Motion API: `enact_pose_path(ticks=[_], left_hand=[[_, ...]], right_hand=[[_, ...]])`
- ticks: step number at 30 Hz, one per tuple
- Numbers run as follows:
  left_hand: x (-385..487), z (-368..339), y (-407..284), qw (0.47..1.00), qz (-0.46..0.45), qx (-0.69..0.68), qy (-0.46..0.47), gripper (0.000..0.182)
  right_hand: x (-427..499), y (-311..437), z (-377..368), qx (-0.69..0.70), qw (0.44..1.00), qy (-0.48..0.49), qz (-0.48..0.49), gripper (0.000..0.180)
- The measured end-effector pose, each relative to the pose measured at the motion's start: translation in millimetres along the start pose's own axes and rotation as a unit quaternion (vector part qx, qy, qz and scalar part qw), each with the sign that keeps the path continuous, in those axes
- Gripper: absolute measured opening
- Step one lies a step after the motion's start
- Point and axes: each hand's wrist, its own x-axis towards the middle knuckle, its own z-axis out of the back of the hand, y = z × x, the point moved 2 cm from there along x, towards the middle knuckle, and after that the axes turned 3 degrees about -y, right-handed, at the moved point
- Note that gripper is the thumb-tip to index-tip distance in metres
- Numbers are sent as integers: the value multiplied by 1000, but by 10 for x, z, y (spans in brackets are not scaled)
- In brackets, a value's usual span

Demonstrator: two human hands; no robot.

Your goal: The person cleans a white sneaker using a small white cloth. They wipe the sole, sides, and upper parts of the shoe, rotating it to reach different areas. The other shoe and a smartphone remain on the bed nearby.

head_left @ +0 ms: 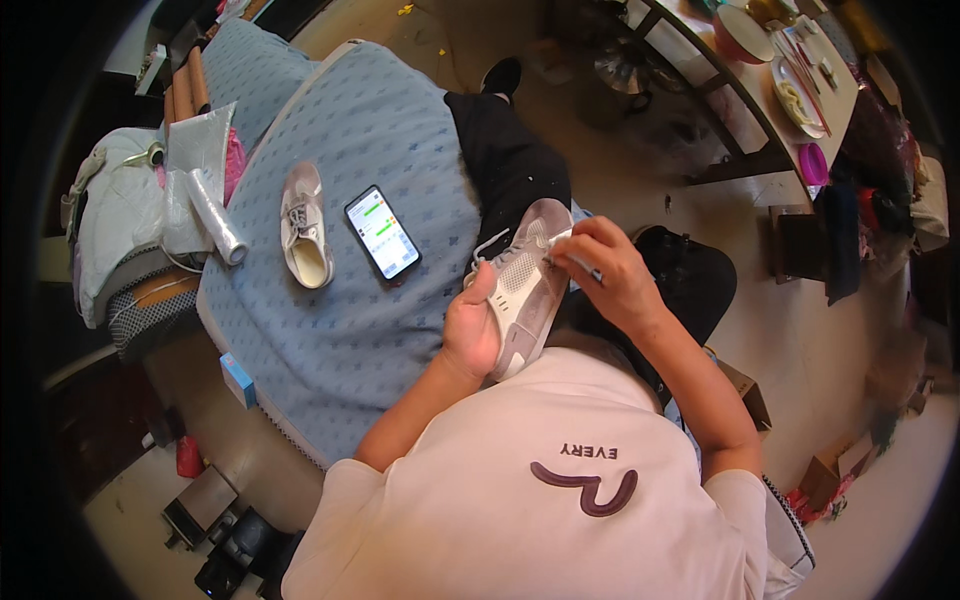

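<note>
My left hand (471, 322) grips a grey and cream sneaker (531, 296) by its laced side, holding it tilted over my lap with a mesh side panel turned up. Against the shoe's other edge, near the toe, my right hand (611, 274) pinches a small white piece (561, 237), perhaps a tissue or wipe; most of it is hidden by the fingers. The matching sneaker (306, 225) rests upright on the blue patterned bedding (360, 330) to the left. Between the two shoes lies a smartphone (382, 232) with its screen lit.
A small blue box (238, 381) sits at the bedding's edge. Plastic film rolls (217, 217) lie beside a padded white bag (124, 210) at left. On the right, a table (840, 97) bears a plate of food (796, 97), a bowl (741, 34) and chopsticks. Cardboard boxes (829, 469) stand on the floor.
</note>
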Motion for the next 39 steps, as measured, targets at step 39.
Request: enact_pose_path(ticks=[39], left_hand=[[-4,-152,-6,999,2,45,16,71]], right_hand=[[-423,186,214,-182,983,31,18,52]])
